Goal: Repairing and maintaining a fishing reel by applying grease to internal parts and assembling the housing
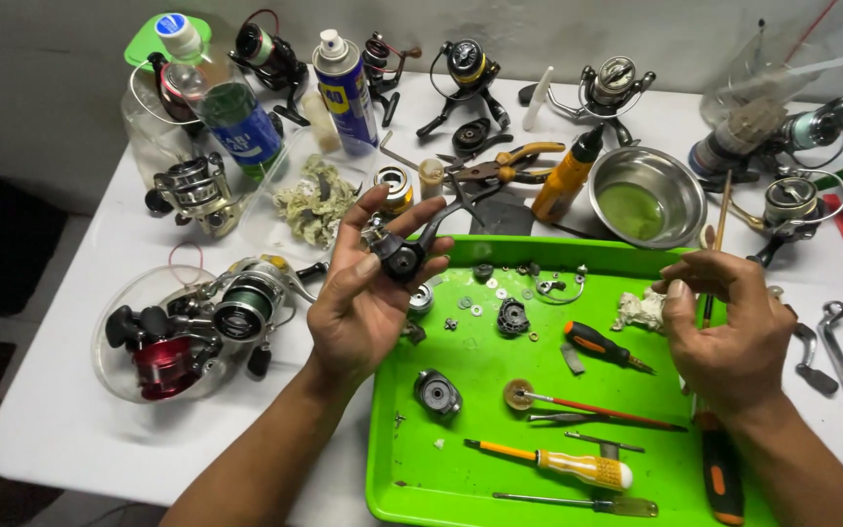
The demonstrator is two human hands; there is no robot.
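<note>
The left hand (368, 293) grips a dark reel body (400, 256) raised over the green tray (461, 390), seemingly so loose parts drop in, while the right hand (724, 322), fingers curled, pinches a thin stick (717, 244).

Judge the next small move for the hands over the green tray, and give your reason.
Probably bring the right hand across to the reel body in the left hand. The right hand's fingers are pinched together, though what they hold is too small to tell.
</note>
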